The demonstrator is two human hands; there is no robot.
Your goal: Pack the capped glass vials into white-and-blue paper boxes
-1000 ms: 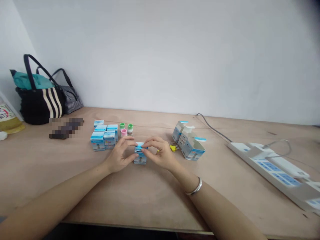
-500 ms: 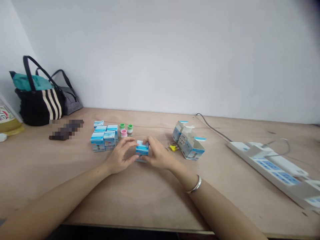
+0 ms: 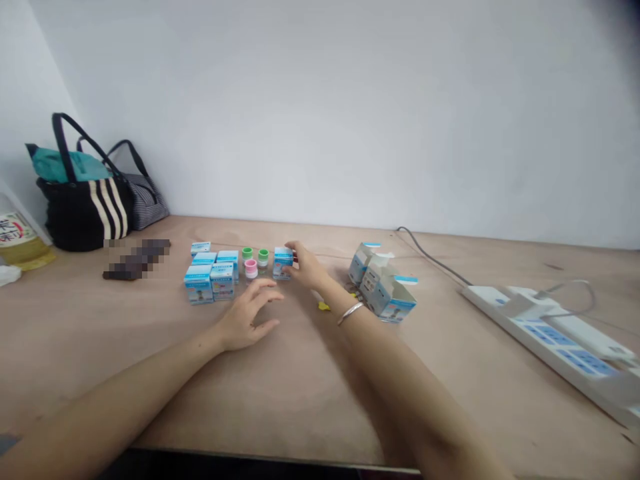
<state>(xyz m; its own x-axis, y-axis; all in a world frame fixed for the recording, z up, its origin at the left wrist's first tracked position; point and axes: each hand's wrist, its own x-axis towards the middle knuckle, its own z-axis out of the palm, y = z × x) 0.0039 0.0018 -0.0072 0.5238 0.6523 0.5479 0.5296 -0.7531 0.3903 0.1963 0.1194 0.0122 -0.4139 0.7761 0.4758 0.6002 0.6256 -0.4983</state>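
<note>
My right hand grips a small blue-and-white carton by its right side, just right of the small bottles. The carton is upright with its top closed. My left hand is open above the table, fingers apart, nothing in it. Beyond its fingertips stand a pink-capped bottle and two green-capped bottles, one at the left and one at the right. Several closed cartons of the same kind are grouped to the left of the bottles.
Opened cartons with raised flaps stand right of my right forearm, near small yellow pieces. A white power strip with a grey cable lies at the right. Bags, a pixelated dark object and a bottle of yellow liquid are left.
My right hand has carried the carton away from me, from between both hands to beside the bottles. The left hand has let go of it and stays near its former place.
</note>
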